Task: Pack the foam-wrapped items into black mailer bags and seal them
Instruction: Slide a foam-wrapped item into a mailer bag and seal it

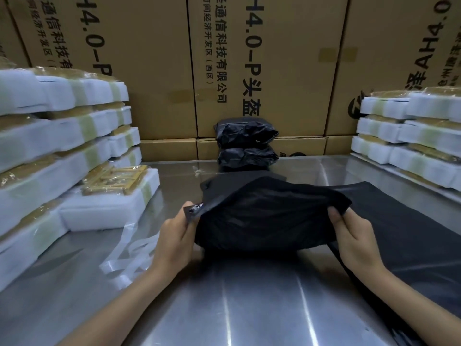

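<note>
Left hand [174, 236] and right hand [354, 236] each pinch a corner of the mailer bag [264, 216] flap; uneven pull risks a crooked, wrinkled seal that peels open.

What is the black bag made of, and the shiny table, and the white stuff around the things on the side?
The black bag looks like thin matte plastic film: it crumples and sags. The table seems brushed steel, showing streaky light reflections. The white wrap looks like soft foam, thick and dull, though that is a guess.
</note>
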Demonstrator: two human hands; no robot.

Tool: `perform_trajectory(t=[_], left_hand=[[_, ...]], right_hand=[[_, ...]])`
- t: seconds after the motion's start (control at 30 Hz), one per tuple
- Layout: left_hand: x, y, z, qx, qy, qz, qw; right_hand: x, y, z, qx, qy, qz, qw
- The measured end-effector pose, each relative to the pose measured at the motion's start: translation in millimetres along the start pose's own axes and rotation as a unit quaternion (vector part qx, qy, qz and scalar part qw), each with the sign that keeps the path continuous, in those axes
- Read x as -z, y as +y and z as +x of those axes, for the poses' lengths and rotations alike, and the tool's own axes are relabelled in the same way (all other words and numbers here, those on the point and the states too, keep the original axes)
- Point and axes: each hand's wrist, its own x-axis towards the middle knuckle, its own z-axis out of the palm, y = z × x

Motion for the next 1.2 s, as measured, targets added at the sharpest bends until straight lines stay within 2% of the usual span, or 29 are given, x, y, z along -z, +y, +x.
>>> perform_trajectory(t=[0.1,0.2,0.3,0.4,0.5,0.57,0.67,0.9,1.1,1.2], left_hand=[[-5.9,8.2,-1.6,0.054,0.043,-0.034,0.997],[-11.0,15.8,-6.5,0.105,0.023,-0.089,0.99],[-13.7,19.0,-14.6,0.174,-0.002,-0.099,0.98],[-10.4,23.2,-18.9,0.2,-0.019,-0.091,0.975],[-5.2,29.6,-19.9,0.245,-0.03,-0.146,0.958],[0.7,33.4,-20.1,0.232,-0.036,-0.146,0.961],[8.8,36.9,-19.7,0.146,-0.015,-0.081,0.986],[15.1,64.0,4.0,0.061,0.104,-0.128,0.984],[10.6,63.8,20.4,0.076,0.166,-0.11,0.977],[8.3,55.2,32.1,0.094,0.179,-0.076,0.976]], right_hand=[[-3.1,-3.5,0.5,-0.017,0.023,0.043,0.999],[-5.0,-3.1,0.0,-0.04,0.02,0.063,0.997],[-0.9,-2.8,-2.9,-0.042,-0.004,0.031,0.999],[10.2,-5.7,-6.3,-0.021,-0.04,-0.031,0.999],[20.3,-10.1,-8.4,-0.014,-0.056,-0.069,0.996],[23.9,-17.3,-6.9,0.013,-0.046,-0.049,0.998],[23.4,-33.6,-1.8,0.047,-0.003,0.042,0.998],[12.9,-55.7,14.0,0.103,0.091,0.005,0.99],[-2.7,-50.5,42.0,0.088,0.097,-0.05,0.99],[-12.7,-37.0,59.5,0.03,0.066,-0.099,0.992]])
